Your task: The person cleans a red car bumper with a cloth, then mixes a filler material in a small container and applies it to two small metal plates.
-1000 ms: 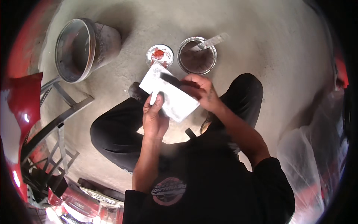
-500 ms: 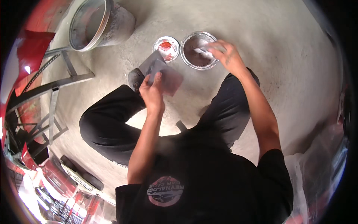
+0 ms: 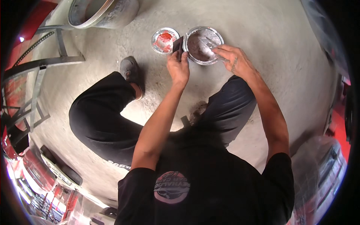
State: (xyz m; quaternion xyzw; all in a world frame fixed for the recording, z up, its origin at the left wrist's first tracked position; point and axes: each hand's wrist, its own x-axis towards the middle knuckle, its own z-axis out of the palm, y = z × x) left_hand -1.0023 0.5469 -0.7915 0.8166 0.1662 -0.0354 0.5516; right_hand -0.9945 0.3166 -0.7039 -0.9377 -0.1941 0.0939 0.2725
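Observation:
An open round can (image 3: 222,40) of greyish-brown paste stands on the floor ahead of me. My right hand (image 3: 240,63) is closed on a putty knife (image 3: 208,43), whose blade reaches into the can over a pale patch of paste. My left hand (image 3: 177,69) grips a dark flat plate (image 3: 177,45), tilted nearly edge-on beside the can's left rim. Part of the plate is hidden by my fingers. To its left is a shallow round lid (image 3: 153,42) bearing white and red-orange paste (image 3: 165,36).
A large dusty bucket (image 3: 122,15) stands at the far left. Below it is a metal frame stand (image 3: 56,62). Red panels and plastic sheeting (image 3: 318,161) line the sides. My bent legs (image 3: 101,112) flank the near floor.
My left hand has moved forward and right with the plate, from over my foot to the can's edge. My right hand stays at the can with the knife, now reaching further in.

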